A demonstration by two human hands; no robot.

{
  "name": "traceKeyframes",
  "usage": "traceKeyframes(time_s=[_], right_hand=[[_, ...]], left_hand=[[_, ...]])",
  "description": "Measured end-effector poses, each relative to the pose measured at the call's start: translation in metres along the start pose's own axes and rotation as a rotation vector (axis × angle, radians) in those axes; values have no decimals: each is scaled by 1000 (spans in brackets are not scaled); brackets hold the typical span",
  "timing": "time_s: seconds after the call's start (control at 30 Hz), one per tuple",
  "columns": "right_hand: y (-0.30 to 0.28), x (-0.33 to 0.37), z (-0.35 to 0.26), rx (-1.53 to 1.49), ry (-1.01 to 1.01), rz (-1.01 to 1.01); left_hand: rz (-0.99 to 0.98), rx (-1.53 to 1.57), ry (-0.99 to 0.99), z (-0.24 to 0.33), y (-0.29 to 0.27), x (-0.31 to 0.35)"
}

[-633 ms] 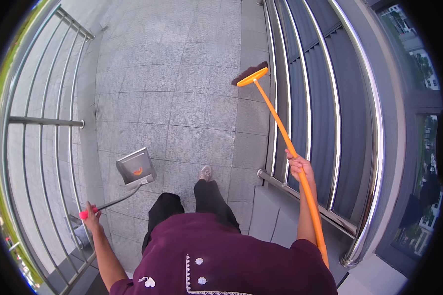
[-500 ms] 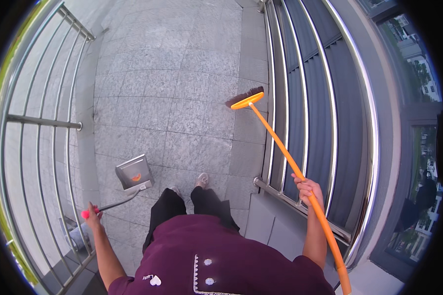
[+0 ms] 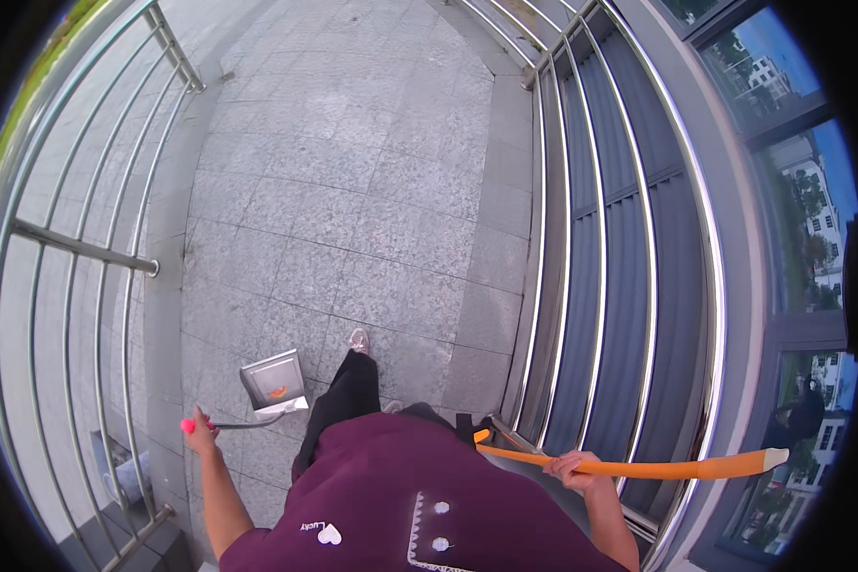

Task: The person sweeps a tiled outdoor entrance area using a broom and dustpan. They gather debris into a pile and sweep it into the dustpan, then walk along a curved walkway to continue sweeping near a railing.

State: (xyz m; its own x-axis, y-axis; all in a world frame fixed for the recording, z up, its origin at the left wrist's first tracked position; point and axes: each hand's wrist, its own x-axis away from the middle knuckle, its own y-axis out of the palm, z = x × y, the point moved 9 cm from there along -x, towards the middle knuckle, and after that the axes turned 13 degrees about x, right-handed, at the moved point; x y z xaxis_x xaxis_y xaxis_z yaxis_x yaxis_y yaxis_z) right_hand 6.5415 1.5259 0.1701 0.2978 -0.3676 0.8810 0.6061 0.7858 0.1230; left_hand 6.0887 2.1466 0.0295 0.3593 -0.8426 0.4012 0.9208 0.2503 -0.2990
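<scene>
A: What's underfoot?
B: Grey stone paving [image 3: 353,210], a walkway between steel railings [image 3: 591,286], with open room ahead of both hands.
A: And the grips?
B: Left hand [image 3: 200,437] is closed round the dustpan [image 3: 275,383] handle, pan just ahead. Right hand [image 3: 574,469] clasps the orange broom handle [image 3: 658,467], lying crosswise beside the right railing.

Single head-worn fisheye, steeply down over paved walkway [image 3: 353,191]

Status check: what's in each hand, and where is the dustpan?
Left hand shut on dustpan handle; dustpan by the front foot. Right hand shut on orange broom stick, level across the right railing.
</scene>
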Motion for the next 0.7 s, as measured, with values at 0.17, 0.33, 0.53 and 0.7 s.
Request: traceKeyframes(time_s=[0.17, 0.33, 0.53, 0.7], right_hand=[[44, -15, -9, -25, 64, -7], [90, -6, -56, -65, -44, 33], [208, 5, -149, 77, -194, 54], [368, 29, -241, 215, -232, -132]], left_hand=[[-47, -34, -28, 1, 71, -24], [-119, -76, -35, 32, 145, -35], [-122, -49, 21, 84, 235, -30], [-77, 11, 42, 119, 299, -29]])
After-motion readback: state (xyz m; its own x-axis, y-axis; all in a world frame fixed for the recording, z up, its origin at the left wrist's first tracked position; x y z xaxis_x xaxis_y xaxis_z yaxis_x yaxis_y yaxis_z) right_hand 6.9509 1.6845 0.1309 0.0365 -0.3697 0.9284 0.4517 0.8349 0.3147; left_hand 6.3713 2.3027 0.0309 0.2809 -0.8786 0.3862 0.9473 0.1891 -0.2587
